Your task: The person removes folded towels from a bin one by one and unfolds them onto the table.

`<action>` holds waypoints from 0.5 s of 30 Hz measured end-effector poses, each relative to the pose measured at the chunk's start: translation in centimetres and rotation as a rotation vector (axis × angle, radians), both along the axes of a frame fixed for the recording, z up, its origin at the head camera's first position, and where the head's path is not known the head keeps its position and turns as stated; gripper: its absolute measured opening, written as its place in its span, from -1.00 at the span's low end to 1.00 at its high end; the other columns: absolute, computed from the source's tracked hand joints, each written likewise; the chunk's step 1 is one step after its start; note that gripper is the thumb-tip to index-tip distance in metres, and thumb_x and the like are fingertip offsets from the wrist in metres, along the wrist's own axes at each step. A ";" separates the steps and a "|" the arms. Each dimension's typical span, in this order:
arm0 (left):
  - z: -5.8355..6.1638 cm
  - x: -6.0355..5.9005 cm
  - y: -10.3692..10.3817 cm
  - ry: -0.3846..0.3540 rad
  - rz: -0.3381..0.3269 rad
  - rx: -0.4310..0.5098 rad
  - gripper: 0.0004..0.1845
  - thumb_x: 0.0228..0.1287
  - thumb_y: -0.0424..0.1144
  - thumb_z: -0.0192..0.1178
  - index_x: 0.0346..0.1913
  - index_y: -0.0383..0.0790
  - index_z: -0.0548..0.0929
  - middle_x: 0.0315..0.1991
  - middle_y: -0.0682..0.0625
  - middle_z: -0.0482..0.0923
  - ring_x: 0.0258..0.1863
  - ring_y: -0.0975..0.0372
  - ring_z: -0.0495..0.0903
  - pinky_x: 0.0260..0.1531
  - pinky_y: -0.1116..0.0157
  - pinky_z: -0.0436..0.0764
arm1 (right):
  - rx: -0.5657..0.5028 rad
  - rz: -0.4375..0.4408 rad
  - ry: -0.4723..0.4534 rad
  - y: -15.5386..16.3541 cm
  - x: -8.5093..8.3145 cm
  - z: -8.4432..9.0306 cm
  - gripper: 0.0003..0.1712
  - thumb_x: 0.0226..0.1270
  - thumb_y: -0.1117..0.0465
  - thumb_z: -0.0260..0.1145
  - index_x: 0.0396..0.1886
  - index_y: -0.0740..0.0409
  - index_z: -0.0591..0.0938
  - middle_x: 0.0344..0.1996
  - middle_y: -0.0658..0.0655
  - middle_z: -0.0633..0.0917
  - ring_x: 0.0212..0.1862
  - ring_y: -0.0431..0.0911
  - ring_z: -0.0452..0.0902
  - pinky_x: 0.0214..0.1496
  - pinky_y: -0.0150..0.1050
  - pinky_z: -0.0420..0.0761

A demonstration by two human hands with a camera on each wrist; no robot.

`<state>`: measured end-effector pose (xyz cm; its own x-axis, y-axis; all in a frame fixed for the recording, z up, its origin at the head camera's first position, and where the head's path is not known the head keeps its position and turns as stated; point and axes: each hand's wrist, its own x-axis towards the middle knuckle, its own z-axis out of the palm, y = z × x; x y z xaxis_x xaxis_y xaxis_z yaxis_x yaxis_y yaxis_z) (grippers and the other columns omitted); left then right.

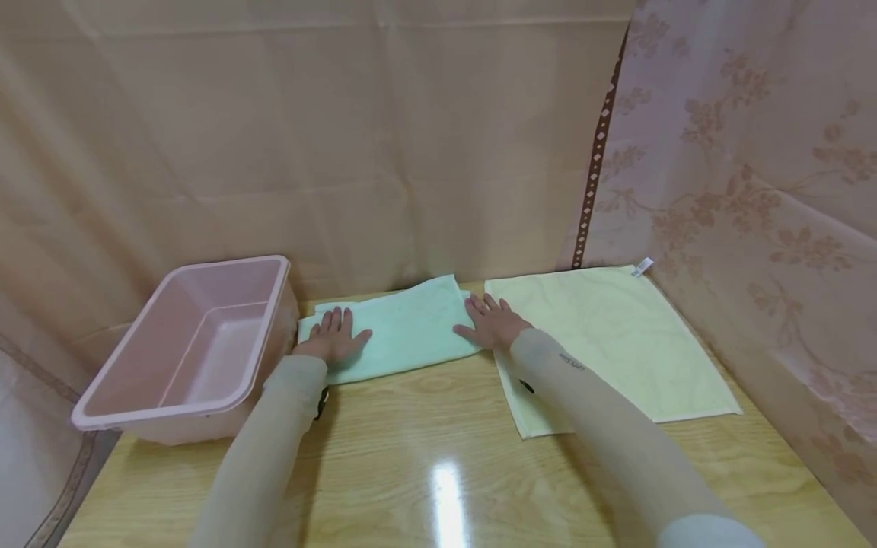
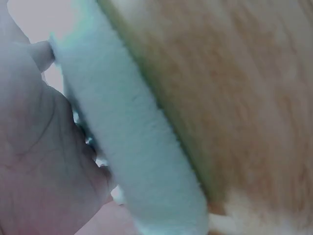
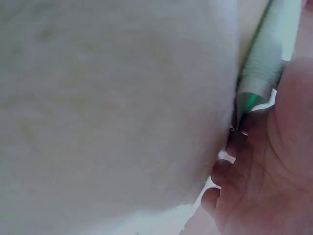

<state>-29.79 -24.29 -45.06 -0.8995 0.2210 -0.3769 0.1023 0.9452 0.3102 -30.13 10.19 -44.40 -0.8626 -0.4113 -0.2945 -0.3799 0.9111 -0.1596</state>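
Both hands flat, fingers straight: left hand (image 1: 333, 335) and right hand (image 1: 491, 323) pressing the folded green towel (image 1: 404, 329) under the fingers onto the worktop (image 1: 425, 457). Best smoothing outward evenly, keeping edges aligned.

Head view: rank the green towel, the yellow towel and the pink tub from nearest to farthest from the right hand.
1. Green towel: under the right hand, touching.
2. Yellow towel: just right of the hand, beneath the forearm.
3. Pink tub: far left, past the left hand.
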 end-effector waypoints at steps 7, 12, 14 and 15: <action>2.7 -0.2 0.4 0.099 -0.083 -0.041 -0.20 0.57 0.11 -0.07 0.52 -0.52 0.12 0.49 -0.50 0.07 0.51 -0.29 0.01 0.43 -0.19 0.08 | -0.038 -0.002 0.011 0.2 -1.1 0.3 0.01 0.59 -0.35 -0.23 0.61 0.37 -0.08 0.61 0.33 -0.06 0.61 0.24 -0.27 0.57 0.13 -0.19; 2.4 -1.1 0.6 0.143 -0.106 -0.022 -0.26 0.55 0.05 0.00 0.48 -0.51 0.20 0.43 -0.48 0.21 0.46 -0.26 0.16 0.40 -0.15 0.19 | -0.053 -0.008 0.010 0.3 -1.2 0.3 -0.01 0.60 -0.33 -0.21 0.61 0.37 -0.07 0.60 0.34 -0.06 0.60 0.25 -0.29 0.57 0.14 -0.19; 2.3 -1.2 0.7 0.146 -0.083 -0.011 -0.26 0.55 0.05 0.01 0.47 -0.50 0.20 0.44 -0.49 0.18 0.44 -0.27 0.19 0.37 -0.16 0.23 | -0.064 -0.005 0.012 0.3 -1.3 0.2 -0.03 0.61 -0.32 -0.21 0.62 0.35 -0.06 0.61 0.34 -0.06 0.60 0.25 -0.30 0.57 0.14 -0.20; 2.2 -1.2 0.8 0.152 -0.072 -0.007 -0.26 0.55 0.05 0.02 0.47 -0.50 0.20 0.44 -0.50 0.18 0.43 -0.28 0.19 0.36 -0.17 0.24 | -0.070 -0.002 0.013 0.3 -1.3 0.1 -0.03 0.61 -0.32 -0.21 0.62 0.35 -0.06 0.60 0.34 -0.06 0.60 0.25 -0.31 0.57 0.14 -0.21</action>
